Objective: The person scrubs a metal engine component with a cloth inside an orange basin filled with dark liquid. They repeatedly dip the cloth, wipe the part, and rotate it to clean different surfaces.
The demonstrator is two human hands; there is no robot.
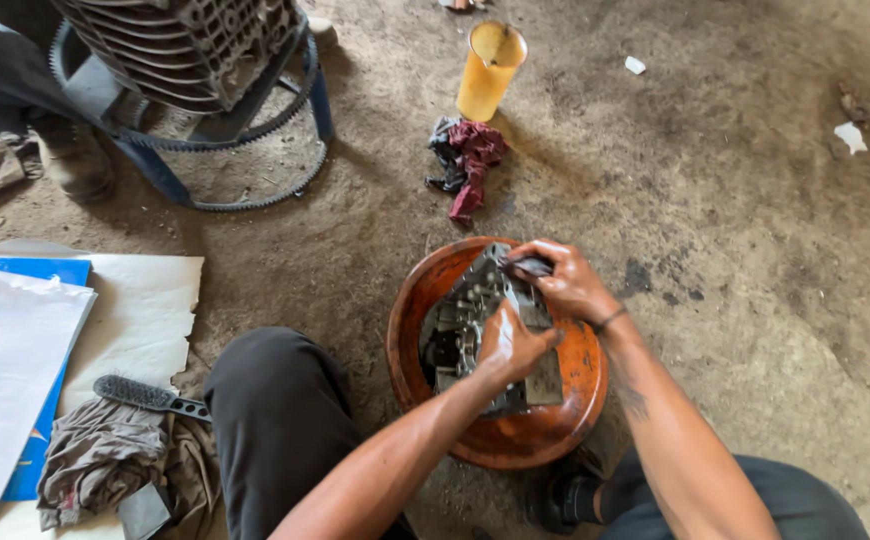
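At about eight o'clock from the middle of the view, white and blue sheets of paper [15, 370] lay on the dirt floor [755, 250]. A crumpled grey rag [100, 460] rested at their lower edge, with a dark bristle brush [145, 395] just above it. At eleven o'clock stood a finned grey engine part [185, 40] on a blue metal frame [155, 165], a toothed belt [255, 190] looped around it.

Below the middle, the person's dark trouser knee [270, 410] pointed upward. At twelve o'clock stood a yellow plastic cup [490, 70], and just below it lay a dark red and grey cloth [465, 160].

Slightly right of centre, at about five o'clock, sat a round orange basin [575, 400] on the floor. Inside it lay a grey metal engine block [470, 310], oily and wet, tilted against the basin wall. The left hand [515, 345] was curled closed over the lower part of the block, steadying it. The right hand [570, 285], at the basin's upper right rim, was closed tight around a small dark tool [530, 265] pressed against the top of the block; whether it was a brush could not be told. A thin band circled the right wrist.

Small white scraps [850, 135] lay at two o'clock.
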